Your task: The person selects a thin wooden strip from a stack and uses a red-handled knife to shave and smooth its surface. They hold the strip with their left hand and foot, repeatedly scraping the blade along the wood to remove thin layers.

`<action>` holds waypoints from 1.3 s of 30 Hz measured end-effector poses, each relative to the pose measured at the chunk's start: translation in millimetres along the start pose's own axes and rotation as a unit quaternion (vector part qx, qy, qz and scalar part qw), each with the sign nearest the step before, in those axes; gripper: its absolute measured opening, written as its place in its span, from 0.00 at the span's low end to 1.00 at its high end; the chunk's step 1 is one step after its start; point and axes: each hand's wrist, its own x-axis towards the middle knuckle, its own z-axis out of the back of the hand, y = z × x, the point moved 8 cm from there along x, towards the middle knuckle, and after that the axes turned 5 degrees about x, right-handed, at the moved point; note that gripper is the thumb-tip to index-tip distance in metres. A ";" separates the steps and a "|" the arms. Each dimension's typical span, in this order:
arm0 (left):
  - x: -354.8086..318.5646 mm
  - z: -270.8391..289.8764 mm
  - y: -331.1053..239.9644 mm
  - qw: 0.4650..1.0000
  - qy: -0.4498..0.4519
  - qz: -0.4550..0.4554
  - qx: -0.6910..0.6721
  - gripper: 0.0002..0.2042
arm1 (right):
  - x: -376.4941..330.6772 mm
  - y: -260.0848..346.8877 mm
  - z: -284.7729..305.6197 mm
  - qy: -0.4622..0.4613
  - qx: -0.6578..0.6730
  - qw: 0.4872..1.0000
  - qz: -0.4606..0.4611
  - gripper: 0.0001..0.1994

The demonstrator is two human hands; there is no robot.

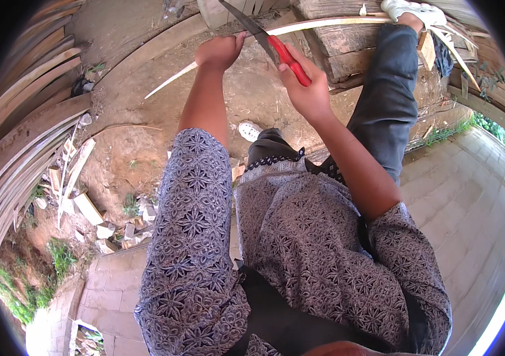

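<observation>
The left hand (220,52) is curled in a fist around a long pale strip of wood (329,22), its grip narrow and the thumb side close to the saw blade. The right hand (309,92) has its grip wrapped around the red handle (288,59) of a saw (243,21), whose dark blade crosses the strip just beside the left fist; whether the teeth bite in, I cannot tell. The strip runs from a thin tip over the bare ground (122,118), through the fist, to the thick planks (347,43) at upper right, where 1 white shoe (414,10) stands at its far end. Wood scraps (88,207) lie at left, near stacked boards (27,83).
</observation>
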 end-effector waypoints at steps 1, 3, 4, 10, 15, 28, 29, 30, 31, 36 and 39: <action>2.2 -2.0 1.2 1.000 0.006 -0.001 -0.003 0.34 | -2.8 -1.5 1.2 0.007 -0.003 1.000 0.023 0.23; 3.4 -2.9 0.6 1.000 0.017 -0.006 -0.001 0.34 | -12.6 -16.8 3.7 0.017 -0.009 0.997 0.071 0.23; 1.9 -0.4 -1.3 1.000 0.021 -0.011 0.004 0.34 | -18.5 -26.4 5.7 0.013 -0.006 0.997 0.073 0.23; 2.6 0.8 -1.9 1.000 0.011 -0.013 0.003 0.35 | -1.0 14.9 -0.4 0.019 -0.040 0.996 0.074 0.23; 4.9 2.1 -3.6 1.000 -0.010 -0.008 0.012 0.34 | -19.5 34.0 24.5 0.030 -0.067 0.997 0.001 0.24; 3.1 -5.4 2.6 1.000 -0.029 0.001 -0.001 0.34 | -65.6 65.9 45.1 0.016 -0.085 0.996 0.000 0.22; -0.2 -4.8 -0.7 1.000 -0.027 -0.001 -0.001 0.33 | -38.0 45.0 31.4 -0.001 -0.082 0.997 0.006 0.22; 5.6 0.4 -1.7 0.999 -0.032 -0.005 -0.001 0.33 | -9.7 31.0 16.1 -0.017 -0.081 0.996 0.039 0.22; 13.1 1.1 -2.4 0.999 -0.037 -0.009 0.002 0.33 | 13.2 21.7 3.0 -0.034 -0.078 0.994 0.071 0.22; -1.6 0.8 -3.3 1.000 -0.013 0.004 0.002 0.33 | 26.9 1.0 -14.9 -0.018 -0.031 0.999 -0.017 0.23; 1.3 1.1 0.6 1.000 -0.024 -0.001 0.003 0.34 | -1.8 -12.8 -10.2 0.000 -0.011 0.998 0.055 0.24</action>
